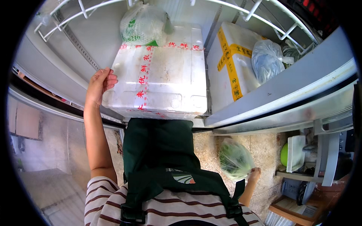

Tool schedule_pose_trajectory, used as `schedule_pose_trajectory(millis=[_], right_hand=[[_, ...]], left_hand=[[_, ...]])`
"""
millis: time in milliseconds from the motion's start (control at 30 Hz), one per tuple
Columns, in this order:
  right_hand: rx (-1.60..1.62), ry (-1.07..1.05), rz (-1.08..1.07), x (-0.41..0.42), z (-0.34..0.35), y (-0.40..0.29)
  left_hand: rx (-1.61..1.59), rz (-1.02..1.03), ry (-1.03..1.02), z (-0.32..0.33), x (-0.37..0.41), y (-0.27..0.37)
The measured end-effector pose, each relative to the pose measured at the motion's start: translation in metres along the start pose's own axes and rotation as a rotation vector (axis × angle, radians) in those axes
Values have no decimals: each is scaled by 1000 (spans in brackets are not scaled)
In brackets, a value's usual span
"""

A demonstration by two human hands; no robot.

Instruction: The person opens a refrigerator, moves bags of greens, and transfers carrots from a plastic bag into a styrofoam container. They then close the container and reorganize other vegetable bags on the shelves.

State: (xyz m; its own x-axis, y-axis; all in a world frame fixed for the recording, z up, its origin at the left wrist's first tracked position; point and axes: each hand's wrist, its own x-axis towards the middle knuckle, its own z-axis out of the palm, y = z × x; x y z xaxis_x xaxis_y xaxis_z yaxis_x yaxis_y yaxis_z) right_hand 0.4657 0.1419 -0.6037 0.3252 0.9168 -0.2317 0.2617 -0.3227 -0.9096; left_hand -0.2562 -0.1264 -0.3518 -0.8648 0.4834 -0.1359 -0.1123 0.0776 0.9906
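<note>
My right hand grips the gathered neck of a clear plastic bag of leafy green vegetables, held above the floor to my right. My left hand is beside the left edge of a white foam box, its fingers loosely curled with nothing visible in them. I cannot tell whether it touches the box. Red printed tape runs across that box's lid. A knotted translucent plastic bag with green print rests on the lid's far end.
A second foam box with yellow tape stands to the right; a clear plastic bag lies against it. White wire shelf edges curve overhead. Glass doors flank the refrigerator opening. Back right, a white tray leans beside a green container.
</note>
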Motion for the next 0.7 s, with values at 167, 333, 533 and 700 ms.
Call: schedule_pose_trajectory(millis=[167, 333, 533, 700], right_hand=[[186, -182, -134, -91, -6, -165], [456, -420, -351, -191, 23, -288], [730, -597, -589, -276, 94, -363], [809, -811, -579, -308, 169, -412]], left_hand=[[9, 40, -179, 18, -9, -7], [341, 40, -1147, 80, -41, -40], [795, 118, -1826, 148, -130, -105], [-50, 129, -1552, 134, -140, -93]])
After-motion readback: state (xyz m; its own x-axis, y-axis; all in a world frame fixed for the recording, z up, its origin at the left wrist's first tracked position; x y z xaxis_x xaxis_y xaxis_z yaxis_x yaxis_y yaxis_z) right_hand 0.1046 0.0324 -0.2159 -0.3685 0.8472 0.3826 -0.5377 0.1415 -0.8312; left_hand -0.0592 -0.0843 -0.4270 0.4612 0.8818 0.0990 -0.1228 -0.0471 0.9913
